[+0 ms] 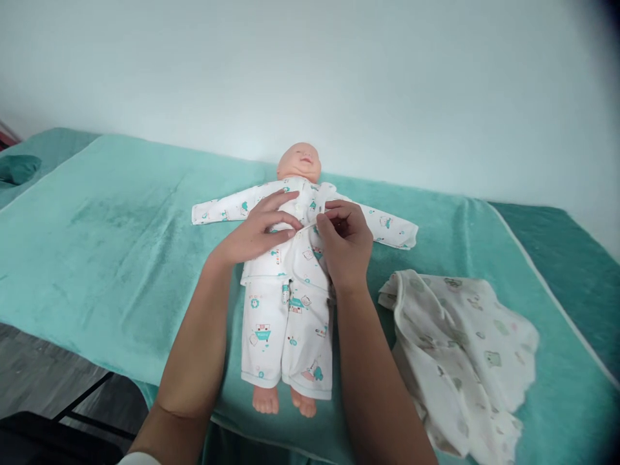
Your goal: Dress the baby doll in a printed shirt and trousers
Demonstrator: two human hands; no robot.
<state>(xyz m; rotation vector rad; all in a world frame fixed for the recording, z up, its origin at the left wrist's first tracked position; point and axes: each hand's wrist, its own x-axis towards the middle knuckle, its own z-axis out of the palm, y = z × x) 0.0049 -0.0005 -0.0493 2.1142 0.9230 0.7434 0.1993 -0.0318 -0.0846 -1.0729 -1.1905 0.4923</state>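
Note:
A baby doll [299, 161] lies on its back on a teal towel [121, 245], dressed in a white printed top [290, 258] and matching trousers [271, 342]. My left hand [259, 226] rests on the doll's chest and pinches the edge of the top. My right hand [345, 242] is closed on the top's front opening beside it. A thin tie or fabric edge runs between the two hands. The doll's bare feet [283, 400] point toward me.
A crumpled white printed garment [460, 355] lies on the towel to the right of the doll. A dark teal cloth [17, 169] sits at the far left. A pale wall stands behind the table. The towel's near edge hangs over the table front.

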